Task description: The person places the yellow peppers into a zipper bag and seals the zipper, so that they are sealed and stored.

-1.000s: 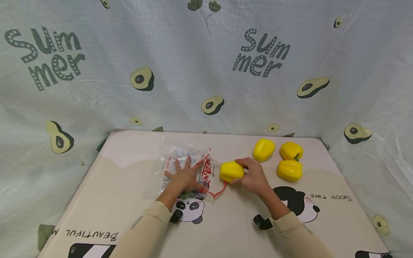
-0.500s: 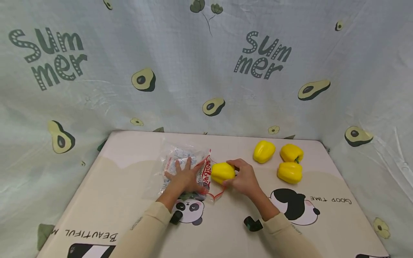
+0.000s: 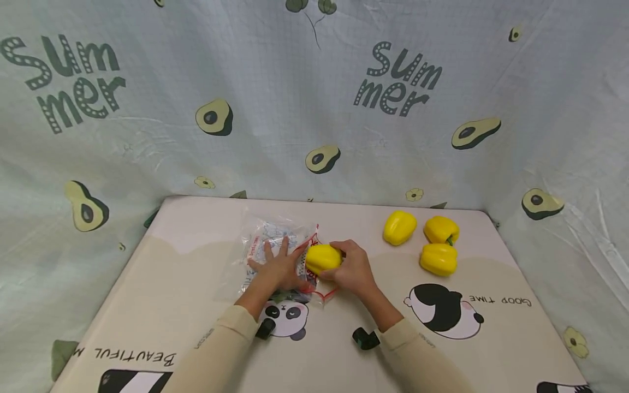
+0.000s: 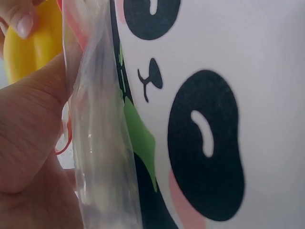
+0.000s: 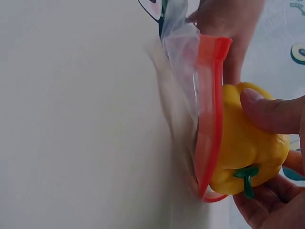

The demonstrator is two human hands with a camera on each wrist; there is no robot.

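My right hand (image 3: 355,268) grips a yellow bell pepper (image 3: 322,258) between thumb and fingers, at the red-edged mouth of a clear printed zip bag (image 3: 255,243). The right wrist view shows the pepper's green stem (image 5: 247,177) facing back toward my palm, with the bag's red rim (image 5: 209,124) right alongside it. Spread fingers of my left hand (image 3: 279,271) lie flat over the bag, and its thumb reaches toward the mouth. Up close in the left wrist view, a fold of clear plastic (image 4: 102,138) overlaps the thumb tip.
Three more yellow peppers lie at the back right: one pepper (image 3: 399,227) apart, another pepper (image 3: 441,230) and a third pepper (image 3: 439,259) close together. The tabletop (image 3: 162,305) carries printed pandas and words. A patterned curtain (image 3: 275,82) hangs behind and around it.
My right hand has moved left with the pepper, from the bag's outer edge to over its mouth, close to my left hand. The left hand stays put on the bag.
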